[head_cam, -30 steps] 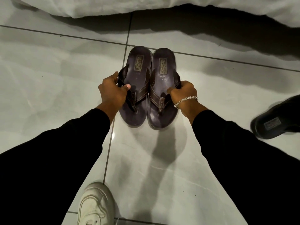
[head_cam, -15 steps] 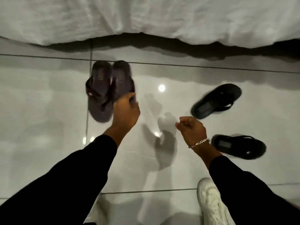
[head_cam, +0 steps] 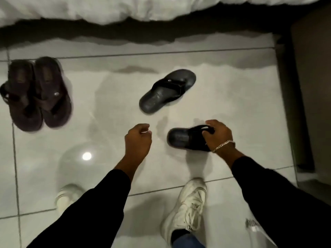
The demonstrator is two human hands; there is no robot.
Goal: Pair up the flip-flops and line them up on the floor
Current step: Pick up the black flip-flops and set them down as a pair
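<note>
Two brown flip-flops (head_cam: 37, 93) lie side by side on the pale tiled floor at the far left. A black flip-flop (head_cam: 167, 91) lies alone at an angle in the middle of the floor. A second black flip-flop (head_cam: 186, 139) lies nearer to me, and my right hand (head_cam: 217, 136) is closed on its strap. My left hand (head_cam: 138, 142) hovers just left of it, fingers loosely curled with nothing in them.
White bedding (head_cam: 125, 8) hangs along the top with a dark gap under it. A dark piece of furniture (head_cam: 311, 86) stands along the right side. My white sneakers (head_cam: 186, 210) stand on the tiles below my hands.
Both hands let go of the brown pair, which now lies at the left. The view swung right, and my right hand reached down and took the near black flip-flop by its strap.
</note>
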